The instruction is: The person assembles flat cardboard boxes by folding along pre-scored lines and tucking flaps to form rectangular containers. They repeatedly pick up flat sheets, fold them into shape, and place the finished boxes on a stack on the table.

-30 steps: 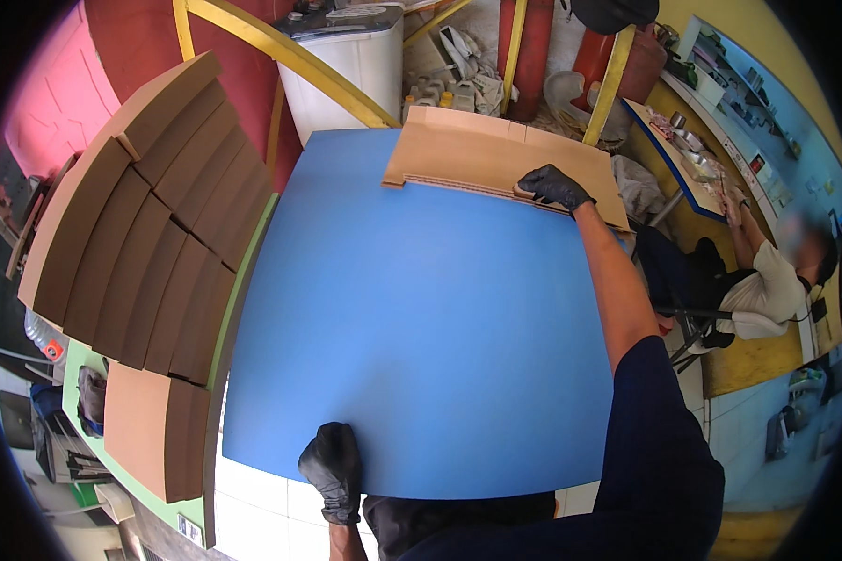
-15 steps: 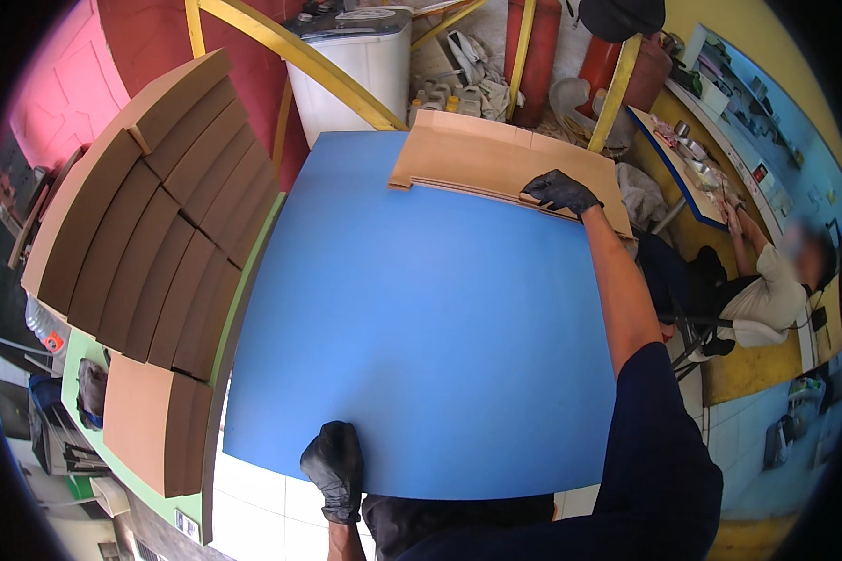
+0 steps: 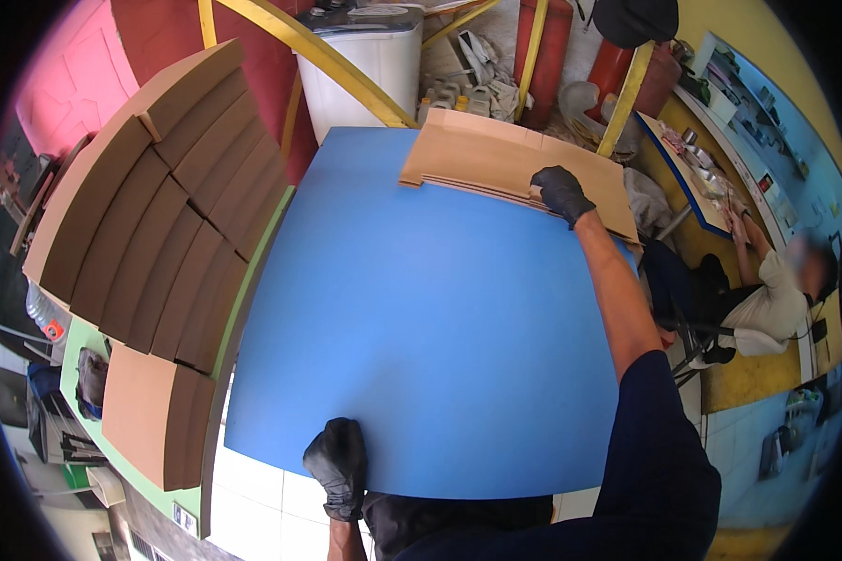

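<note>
A stack of flat brown cardboard sheets (image 3: 496, 150) lies along the far edge of a blue table (image 3: 421, 318). My right hand (image 3: 563, 194), in a black glove, reaches to the near edge of this stack, towards its right end. Its fingers are closed in a pinch at the cardboard's edge; how many sheets they hold cannot be seen. At the table's near edge, left of the middle, rests my left hand (image 3: 337, 463), also black-gloved. It is curled into a fist, and the inside of its fingers is hidden.
Left of the table, folded brown cardboard boxes (image 3: 150, 234) are piled on a green-topped table (image 3: 185, 510). Yellow metal bars (image 3: 318, 61) and a white tub (image 3: 360, 84) stand behind. At the right, a seated person (image 3: 762, 290) works at another table (image 3: 683, 173).
My right hand has turned and its fingers have drawn closed at the cardboard's edge. The view has shifted slightly. My left hand stays at the near table edge.
</note>
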Action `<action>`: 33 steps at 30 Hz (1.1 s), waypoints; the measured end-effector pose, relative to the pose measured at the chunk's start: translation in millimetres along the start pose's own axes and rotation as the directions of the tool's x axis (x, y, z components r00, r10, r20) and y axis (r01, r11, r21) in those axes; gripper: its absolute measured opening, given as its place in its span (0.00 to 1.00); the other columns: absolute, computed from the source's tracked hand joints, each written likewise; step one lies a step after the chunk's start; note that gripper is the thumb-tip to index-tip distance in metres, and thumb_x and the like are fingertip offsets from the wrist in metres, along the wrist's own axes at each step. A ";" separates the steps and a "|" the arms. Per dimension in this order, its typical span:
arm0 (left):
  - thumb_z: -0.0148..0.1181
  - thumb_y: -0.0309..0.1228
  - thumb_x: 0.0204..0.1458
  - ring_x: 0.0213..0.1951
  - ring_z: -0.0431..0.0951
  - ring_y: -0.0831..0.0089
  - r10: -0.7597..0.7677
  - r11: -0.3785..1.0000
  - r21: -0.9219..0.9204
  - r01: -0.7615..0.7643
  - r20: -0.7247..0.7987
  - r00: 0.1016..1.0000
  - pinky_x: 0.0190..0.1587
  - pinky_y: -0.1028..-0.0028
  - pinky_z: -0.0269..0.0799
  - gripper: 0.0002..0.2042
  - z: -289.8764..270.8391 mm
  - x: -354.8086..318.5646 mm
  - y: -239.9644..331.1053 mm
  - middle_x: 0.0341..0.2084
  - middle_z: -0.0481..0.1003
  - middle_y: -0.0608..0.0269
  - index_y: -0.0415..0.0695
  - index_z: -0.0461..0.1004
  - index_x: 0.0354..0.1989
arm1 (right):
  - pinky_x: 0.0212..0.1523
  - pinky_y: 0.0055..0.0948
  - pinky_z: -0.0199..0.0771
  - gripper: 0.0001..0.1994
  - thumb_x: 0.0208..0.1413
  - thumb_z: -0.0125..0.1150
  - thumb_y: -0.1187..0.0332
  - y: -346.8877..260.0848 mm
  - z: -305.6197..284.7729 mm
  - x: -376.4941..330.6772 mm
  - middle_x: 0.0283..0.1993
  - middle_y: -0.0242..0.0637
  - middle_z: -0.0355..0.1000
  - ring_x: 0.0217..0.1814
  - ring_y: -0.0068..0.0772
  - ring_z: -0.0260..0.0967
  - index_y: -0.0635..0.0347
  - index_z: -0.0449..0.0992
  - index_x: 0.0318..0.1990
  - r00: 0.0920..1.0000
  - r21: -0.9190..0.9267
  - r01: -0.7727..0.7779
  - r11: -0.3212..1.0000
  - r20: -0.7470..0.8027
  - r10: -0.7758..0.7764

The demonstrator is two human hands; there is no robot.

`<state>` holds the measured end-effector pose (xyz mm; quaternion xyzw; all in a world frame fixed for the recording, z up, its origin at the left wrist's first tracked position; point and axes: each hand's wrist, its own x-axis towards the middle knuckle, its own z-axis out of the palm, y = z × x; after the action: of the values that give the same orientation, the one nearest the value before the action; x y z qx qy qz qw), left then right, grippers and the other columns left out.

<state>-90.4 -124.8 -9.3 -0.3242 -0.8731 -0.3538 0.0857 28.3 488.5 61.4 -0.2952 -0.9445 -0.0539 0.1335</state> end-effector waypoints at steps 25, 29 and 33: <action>0.65 0.31 0.54 0.20 0.75 0.53 0.049 0.998 -0.034 -0.050 -0.023 0.999 0.24 0.60 0.69 0.06 -0.1 -0.4 -0.8 0.17 0.74 0.57 0.48 0.76 0.27 | 0.44 0.45 0.77 0.10 0.54 0.66 0.66 -4.2 -35.2 -16.9 0.39 0.44 0.82 0.44 0.50 0.80 0.48 0.86 0.44 0.858 0.157 -0.311 0.937 -0.378 0.348; 0.65 0.31 0.54 0.20 0.75 0.53 0.069 0.997 -0.017 -0.069 -0.024 0.997 0.24 0.60 0.69 0.06 -1.7 -0.2 1.3 0.17 0.73 0.57 0.48 0.76 0.26 | 0.45 0.45 0.77 0.11 0.52 0.68 0.65 0.9 -32.1 -12.7 0.40 0.44 0.82 0.44 0.50 0.80 0.48 0.86 0.43 0.846 0.223 -0.349 0.910 -0.343 0.409; 0.65 0.31 0.54 0.19 0.74 0.53 0.052 0.999 -0.017 -0.052 -0.010 0.999 0.23 0.59 0.68 0.07 -2.5 0.8 3.4 0.16 0.73 0.57 0.48 0.75 0.26 | 0.43 0.42 0.78 0.12 0.45 0.75 0.65 21.9 -24.5 -6.4 0.38 0.43 0.83 0.41 0.46 0.81 0.52 0.86 0.38 0.901 0.319 -0.305 0.897 -0.208 0.380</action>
<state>-89.0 -124.2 -5.2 -0.3458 -0.8609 -0.3606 0.0961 51.4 498.5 83.5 -0.4264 -0.8486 0.0652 0.3062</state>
